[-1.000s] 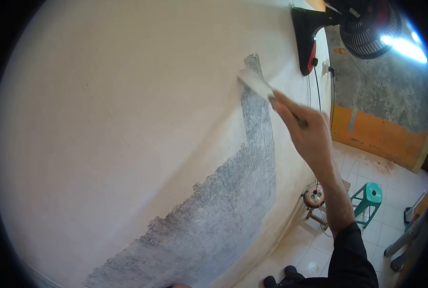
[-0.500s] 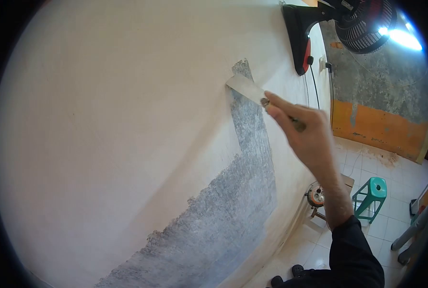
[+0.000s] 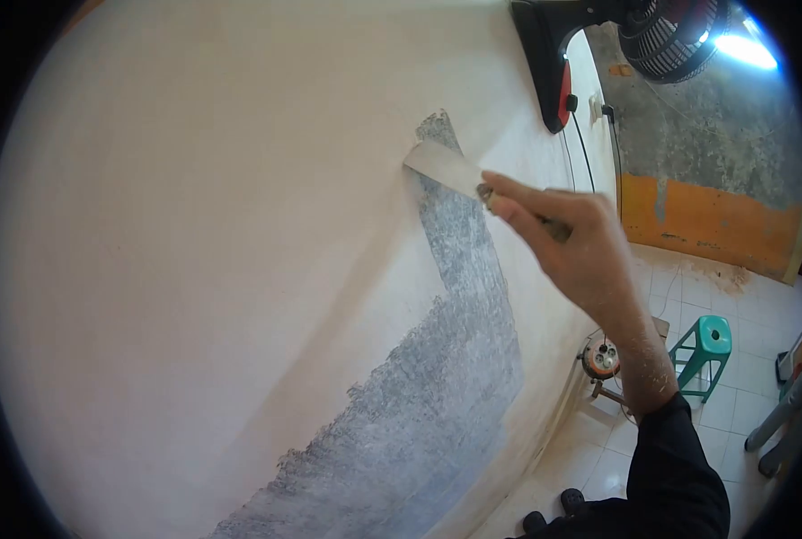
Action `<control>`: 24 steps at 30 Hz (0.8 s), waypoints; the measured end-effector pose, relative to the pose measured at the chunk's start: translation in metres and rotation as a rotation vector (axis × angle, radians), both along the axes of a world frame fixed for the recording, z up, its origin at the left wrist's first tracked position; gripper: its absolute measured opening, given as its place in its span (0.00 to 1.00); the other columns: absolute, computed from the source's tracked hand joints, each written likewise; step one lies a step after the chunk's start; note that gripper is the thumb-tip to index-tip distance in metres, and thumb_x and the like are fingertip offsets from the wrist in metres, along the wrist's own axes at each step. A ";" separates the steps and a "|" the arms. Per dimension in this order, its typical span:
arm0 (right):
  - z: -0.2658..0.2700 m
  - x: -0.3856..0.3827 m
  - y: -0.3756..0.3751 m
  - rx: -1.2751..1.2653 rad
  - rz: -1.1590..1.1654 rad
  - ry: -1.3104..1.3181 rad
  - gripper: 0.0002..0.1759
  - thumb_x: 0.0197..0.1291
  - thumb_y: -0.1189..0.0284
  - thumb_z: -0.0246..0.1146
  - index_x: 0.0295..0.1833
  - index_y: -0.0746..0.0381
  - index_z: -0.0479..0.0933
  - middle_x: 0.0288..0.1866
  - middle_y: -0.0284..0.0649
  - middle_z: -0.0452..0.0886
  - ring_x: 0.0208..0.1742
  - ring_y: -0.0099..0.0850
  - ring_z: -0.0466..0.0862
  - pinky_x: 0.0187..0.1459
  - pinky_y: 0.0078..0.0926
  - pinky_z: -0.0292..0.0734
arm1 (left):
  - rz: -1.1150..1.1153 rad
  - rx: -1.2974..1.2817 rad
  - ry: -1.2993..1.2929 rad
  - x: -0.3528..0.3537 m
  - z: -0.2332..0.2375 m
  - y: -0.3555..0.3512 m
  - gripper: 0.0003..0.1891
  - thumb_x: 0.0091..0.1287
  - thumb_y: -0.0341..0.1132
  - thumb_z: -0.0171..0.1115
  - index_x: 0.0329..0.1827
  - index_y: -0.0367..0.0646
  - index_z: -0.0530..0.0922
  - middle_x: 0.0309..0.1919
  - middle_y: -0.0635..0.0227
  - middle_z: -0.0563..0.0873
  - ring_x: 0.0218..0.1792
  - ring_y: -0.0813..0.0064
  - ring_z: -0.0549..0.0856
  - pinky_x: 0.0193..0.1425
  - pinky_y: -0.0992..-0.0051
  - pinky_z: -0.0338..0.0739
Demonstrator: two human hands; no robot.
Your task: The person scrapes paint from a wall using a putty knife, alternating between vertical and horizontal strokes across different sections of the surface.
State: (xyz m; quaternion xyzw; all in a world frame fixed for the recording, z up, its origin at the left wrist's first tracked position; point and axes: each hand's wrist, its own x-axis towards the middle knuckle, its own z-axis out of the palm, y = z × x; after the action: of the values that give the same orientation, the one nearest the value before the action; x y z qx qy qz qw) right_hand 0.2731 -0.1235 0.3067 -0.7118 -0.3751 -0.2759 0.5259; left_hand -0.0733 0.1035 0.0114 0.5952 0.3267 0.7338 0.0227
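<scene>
My right hand [image 3: 589, 238] is closed around the handle of a putty knife [image 3: 444, 168], with thumb and index finger near the base of its blade. The flat metal blade points left and lies against the wall [image 3: 221, 225], across the upper end of a grey scraped patch [image 3: 401, 395]. From a narrow strip at the top, this patch widens toward the lower left, with ragged edges against the cream paint. A black sleeve covers my right forearm. My left hand is out of view.
A black fan [image 3: 670, 40] is mounted on the wall at upper right, with cords hanging below. On the tiled floor stand a green stool [image 3: 714, 334] and, nearer the wall, an orange-and-black cord reel [image 3: 601, 357]. A grey and orange wall [image 3: 706, 211] stands behind.
The view has shifted slightly, so the fan sits further left and higher. The putty knife stays across the strip's upper part, still in my right hand.
</scene>
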 end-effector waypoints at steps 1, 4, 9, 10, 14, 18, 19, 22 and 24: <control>-0.003 0.001 0.000 -0.019 -0.022 0.002 0.17 0.71 0.62 0.64 0.58 0.59 0.84 0.40 0.44 0.90 0.33 0.23 0.87 0.37 0.22 0.80 | -0.004 -0.004 0.014 -0.003 0.001 -0.001 0.21 0.78 0.42 0.49 0.65 0.36 0.74 0.57 0.50 0.81 0.53 0.55 0.81 0.60 0.60 0.74; 0.004 -0.004 0.000 -0.077 -0.049 0.037 0.17 0.71 0.63 0.64 0.59 0.59 0.84 0.38 0.43 0.89 0.30 0.21 0.85 0.34 0.22 0.77 | 0.003 -0.014 0.020 -0.004 0.001 -0.004 0.21 0.78 0.42 0.49 0.65 0.36 0.74 0.57 0.50 0.81 0.53 0.55 0.81 0.60 0.60 0.74; -0.017 0.008 0.001 0.042 0.140 0.015 0.18 0.73 0.62 0.62 0.61 0.59 0.83 0.30 0.41 0.87 0.26 0.21 0.80 0.32 0.25 0.75 | 0.010 -0.012 0.026 -0.006 0.006 -0.008 0.21 0.78 0.42 0.48 0.65 0.36 0.74 0.57 0.50 0.81 0.53 0.55 0.81 0.61 0.60 0.73; -0.016 0.012 0.001 0.058 0.177 -0.005 0.18 0.73 0.62 0.62 0.61 0.60 0.83 0.32 0.43 0.88 0.27 0.22 0.82 0.34 0.25 0.77 | 0.009 -0.009 0.015 -0.002 0.004 -0.007 0.21 0.78 0.42 0.48 0.65 0.36 0.74 0.57 0.50 0.81 0.53 0.55 0.81 0.61 0.60 0.73; -0.007 0.025 0.003 0.139 0.277 -0.068 0.20 0.72 0.62 0.63 0.62 0.64 0.81 0.43 0.46 0.90 0.33 0.21 0.86 0.36 0.21 0.79 | 0.013 0.006 -0.002 0.004 0.002 -0.001 0.21 0.78 0.42 0.48 0.65 0.36 0.74 0.57 0.50 0.81 0.53 0.55 0.81 0.61 0.60 0.73; 0.004 0.013 0.005 0.097 0.266 0.076 0.20 0.72 0.61 0.63 0.60 0.63 0.83 0.46 0.47 0.89 0.45 0.26 0.89 0.50 0.26 0.83 | 0.026 0.003 0.019 -0.007 -0.001 -0.006 0.21 0.78 0.42 0.48 0.64 0.36 0.74 0.57 0.50 0.81 0.53 0.55 0.81 0.61 0.60 0.73; 0.015 0.011 0.003 0.062 0.261 0.113 0.20 0.72 0.61 0.63 0.60 0.62 0.83 0.45 0.47 0.90 0.43 0.25 0.89 0.48 0.25 0.83 | 0.028 0.008 0.017 -0.010 0.000 -0.007 0.21 0.78 0.42 0.48 0.64 0.36 0.74 0.56 0.50 0.81 0.53 0.55 0.81 0.61 0.60 0.73; -0.017 0.023 0.008 0.129 0.251 0.008 0.21 0.73 0.59 0.62 0.61 0.62 0.83 0.41 0.45 0.90 0.33 0.21 0.84 0.40 0.24 0.80 | 0.024 0.023 0.013 -0.020 0.004 -0.007 0.21 0.78 0.42 0.48 0.64 0.36 0.74 0.56 0.50 0.81 0.53 0.55 0.81 0.61 0.60 0.73; -0.025 0.028 0.010 0.150 0.244 -0.028 0.21 0.73 0.59 0.62 0.61 0.62 0.83 0.38 0.44 0.90 0.27 0.19 0.79 0.34 0.24 0.77 | 0.020 0.025 0.005 -0.018 0.002 -0.007 0.21 0.78 0.42 0.48 0.64 0.36 0.74 0.56 0.50 0.81 0.53 0.55 0.81 0.61 0.60 0.73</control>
State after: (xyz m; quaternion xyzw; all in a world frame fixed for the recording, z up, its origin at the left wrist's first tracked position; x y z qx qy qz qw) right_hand 0.3010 -0.1132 0.2821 -0.6155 -0.4445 -0.2471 0.6021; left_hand -0.0917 0.0966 0.0138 0.5941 0.3236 0.7364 0.0071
